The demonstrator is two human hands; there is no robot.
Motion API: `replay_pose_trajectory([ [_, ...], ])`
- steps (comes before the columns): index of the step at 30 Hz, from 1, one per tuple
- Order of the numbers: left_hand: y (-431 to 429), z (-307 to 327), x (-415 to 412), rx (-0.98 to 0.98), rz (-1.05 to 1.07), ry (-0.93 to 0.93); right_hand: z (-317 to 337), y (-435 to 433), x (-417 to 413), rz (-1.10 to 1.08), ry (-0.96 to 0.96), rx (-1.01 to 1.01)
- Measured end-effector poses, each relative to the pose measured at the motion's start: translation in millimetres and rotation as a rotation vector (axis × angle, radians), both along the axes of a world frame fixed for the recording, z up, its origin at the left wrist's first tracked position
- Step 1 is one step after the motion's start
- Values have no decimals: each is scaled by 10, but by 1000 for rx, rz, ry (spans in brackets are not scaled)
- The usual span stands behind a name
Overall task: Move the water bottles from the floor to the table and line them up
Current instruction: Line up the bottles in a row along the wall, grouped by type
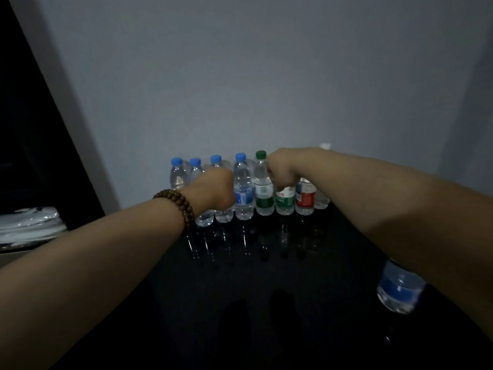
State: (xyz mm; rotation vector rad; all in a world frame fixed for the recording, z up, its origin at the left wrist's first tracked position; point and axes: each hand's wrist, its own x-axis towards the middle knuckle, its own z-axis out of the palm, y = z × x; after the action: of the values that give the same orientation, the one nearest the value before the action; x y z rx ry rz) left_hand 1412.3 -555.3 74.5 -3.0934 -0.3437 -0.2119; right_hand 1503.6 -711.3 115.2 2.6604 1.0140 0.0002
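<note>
Head view, and a dim one: the bottles (243, 188) stand in a row at the back of the dark bench (266, 303), close to the wall (240, 76). Blue caps are to the left, green and red labels to the right. All are upright, caps up and long axes vertical, packed side by side. The right hand (282, 169) is curled over the neck of the green bottle (285, 202), its cap hidden under the fist, and grips it. The left hand (213, 189) (a beaded bracelet (176, 206) on the wrist) lies against the blue-capped ones. Its back faces the camera and hides the fingers, so I cannot tell whether it holds a bottle or only presses on one. A stray bottle (400, 287) sits nearer on the bench's right side, under the right forearm and well apart from the row. The step looks like squaring the row. It would go best by sliding each base rather than lifting, pushing low on the body so nothing tips into its neighbours, and keeping the forearm off the stray one, which has yet to join the line.
</note>
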Motion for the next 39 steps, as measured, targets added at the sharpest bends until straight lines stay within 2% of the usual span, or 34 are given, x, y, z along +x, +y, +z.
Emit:
replay_pose_trajectory([
  [8, -996, -358, -213, -144, -208, 113, -129, -998, -256, -151, 137, -46],
  [21, -2374, -1018, -190, -421, -364, 288, -187, -2044, -374, -406, 247, -42],
  [25, -2614, -1280, -140, -530, -313, 235, -285, -2257, -399, -478, 346, 52],
  [31, -2872, -1672, -66, -777, -305, 74, -564, -2408, -374, -609, 597, 114],
  [39, -2997, -1764, 442, -836, -235, -11, -709, -2503, 13, -627, 555, 331],
])
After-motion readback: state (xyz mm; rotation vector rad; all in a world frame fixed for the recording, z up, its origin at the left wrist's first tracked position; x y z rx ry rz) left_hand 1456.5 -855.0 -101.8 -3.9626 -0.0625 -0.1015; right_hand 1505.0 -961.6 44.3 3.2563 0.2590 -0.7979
